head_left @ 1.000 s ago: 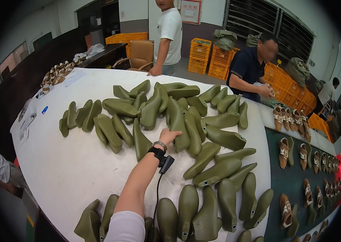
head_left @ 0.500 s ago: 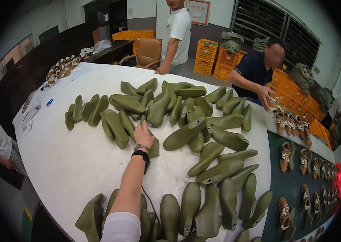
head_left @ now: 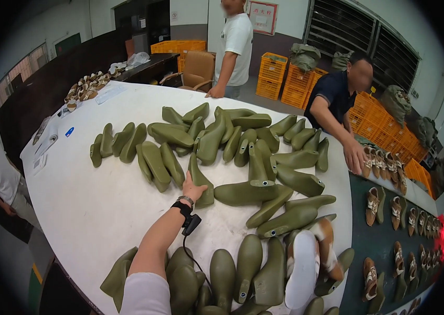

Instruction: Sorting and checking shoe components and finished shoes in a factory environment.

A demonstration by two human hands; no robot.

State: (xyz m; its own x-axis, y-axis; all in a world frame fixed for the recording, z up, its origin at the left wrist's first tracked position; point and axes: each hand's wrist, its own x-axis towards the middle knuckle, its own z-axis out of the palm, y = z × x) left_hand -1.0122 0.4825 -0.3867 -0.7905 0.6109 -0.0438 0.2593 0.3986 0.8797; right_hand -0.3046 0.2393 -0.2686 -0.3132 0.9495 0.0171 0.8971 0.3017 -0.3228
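Note:
My left hand (head_left: 193, 191) reaches up from the lower edge onto a green shoe last (head_left: 201, 181). The thumb lies across the last and the fingers follow its left side, holding it against the table. A wristband and a dark device (head_left: 191, 224) with a cable sit on my left wrist. Just right of this last, another green shoe last (head_left: 244, 193) lies sideways. A pair of brown and white shoes (head_left: 306, 265) shows at the lower right over the lasts, one white sole toward me. My right hand is not in view.
Many green shoe lasts (head_left: 172, 135) cover the white table (head_left: 75, 194), with more along its near edge. On the right, a dark green surface (head_left: 358, 231) carries rows of shoes. One co-worker (head_left: 332, 100) handles shoes there; another person (head_left: 235, 47) stands behind the table.
My left hand has shifted slightly right and down, and the last under it is turned more upright. A last on its right now lies level. A pair of shoes has appeared at lower right.

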